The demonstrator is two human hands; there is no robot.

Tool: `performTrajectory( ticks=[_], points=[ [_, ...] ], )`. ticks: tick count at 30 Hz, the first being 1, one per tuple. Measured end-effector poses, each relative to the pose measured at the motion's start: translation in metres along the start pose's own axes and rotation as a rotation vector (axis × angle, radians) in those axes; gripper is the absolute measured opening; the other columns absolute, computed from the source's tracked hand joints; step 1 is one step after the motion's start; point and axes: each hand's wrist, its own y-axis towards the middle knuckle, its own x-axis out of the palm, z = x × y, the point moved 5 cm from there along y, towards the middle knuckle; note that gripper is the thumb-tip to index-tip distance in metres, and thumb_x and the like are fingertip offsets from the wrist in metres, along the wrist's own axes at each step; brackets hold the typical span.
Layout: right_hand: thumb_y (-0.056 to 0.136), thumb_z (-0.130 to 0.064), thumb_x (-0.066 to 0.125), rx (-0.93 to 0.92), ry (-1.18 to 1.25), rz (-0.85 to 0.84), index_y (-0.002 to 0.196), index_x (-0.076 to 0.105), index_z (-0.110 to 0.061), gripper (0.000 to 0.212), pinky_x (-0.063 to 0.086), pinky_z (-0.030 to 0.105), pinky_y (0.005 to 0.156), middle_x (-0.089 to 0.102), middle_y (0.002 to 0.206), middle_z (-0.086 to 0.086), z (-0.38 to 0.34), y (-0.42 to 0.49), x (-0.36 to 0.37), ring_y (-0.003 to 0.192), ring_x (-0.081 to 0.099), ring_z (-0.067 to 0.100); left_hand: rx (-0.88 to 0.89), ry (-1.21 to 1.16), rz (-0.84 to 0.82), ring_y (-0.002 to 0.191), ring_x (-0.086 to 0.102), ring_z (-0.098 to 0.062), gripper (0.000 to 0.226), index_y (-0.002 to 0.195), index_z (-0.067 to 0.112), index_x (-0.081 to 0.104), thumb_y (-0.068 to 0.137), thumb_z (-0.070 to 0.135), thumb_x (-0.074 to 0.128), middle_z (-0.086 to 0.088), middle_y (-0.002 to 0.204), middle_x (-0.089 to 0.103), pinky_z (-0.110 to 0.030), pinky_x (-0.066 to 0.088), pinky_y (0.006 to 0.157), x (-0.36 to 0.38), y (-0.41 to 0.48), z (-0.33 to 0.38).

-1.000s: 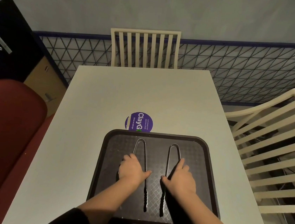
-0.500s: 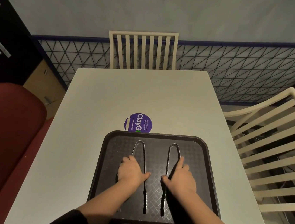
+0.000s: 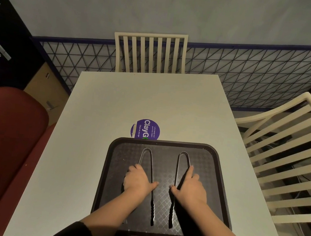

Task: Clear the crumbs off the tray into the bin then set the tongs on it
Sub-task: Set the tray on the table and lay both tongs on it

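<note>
A dark textured tray (image 3: 211,163) lies on the white table (image 3: 153,98) near its front edge. Two metal tongs lie lengthwise on it, side by side, with their bends pointing away from me. My left hand (image 3: 137,179) rests over the left tongs (image 3: 148,152), fingers on the outer arm and thumb against the inner arm. My right hand (image 3: 191,188) holds the right tongs (image 3: 182,156) the same way, with its index finger stretched along the outer arm. I see no crumbs on the tray. No bin is in view.
A round purple sticker (image 3: 145,129) sits on the table just beyond the tray. A white slatted chair (image 3: 149,53) stands at the far end and another (image 3: 285,158) at the right. A red padded seat (image 3: 6,139) is at the left.
</note>
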Motion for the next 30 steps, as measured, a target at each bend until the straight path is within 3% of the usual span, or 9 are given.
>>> performTrajectory(
  ticks=[23,30],
  points=[
    [0.081,-0.06,0.055,-0.014,-0.006,-0.016,0.149,-0.006,-0.011,0.103,0.05,0.032,0.082,0.038,0.137,0.014,0.0018,-0.0006,0.0009,0.114,0.052,0.026,0.012,-0.013,-0.01,0.116,0.056,-0.025,0.098,0.139,0.008,0.032,0.069,0.068,0.065,-0.013,0.134,0.046,-0.031,0.052,0.085,-0.0013,-0.002,-0.0011],
    [0.077,-0.071,0.049,-0.016,-0.012,-0.013,0.149,-0.007,-0.013,0.108,0.049,0.034,0.085,0.035,0.142,0.013,0.0056,0.001,-0.004,0.119,0.05,0.027,0.02,-0.005,-0.024,0.125,0.051,-0.028,0.114,0.15,0.007,0.017,0.069,0.079,0.053,-0.016,0.145,0.037,-0.033,0.05,0.091,-0.0042,-0.0061,-0.0007]
  ],
)
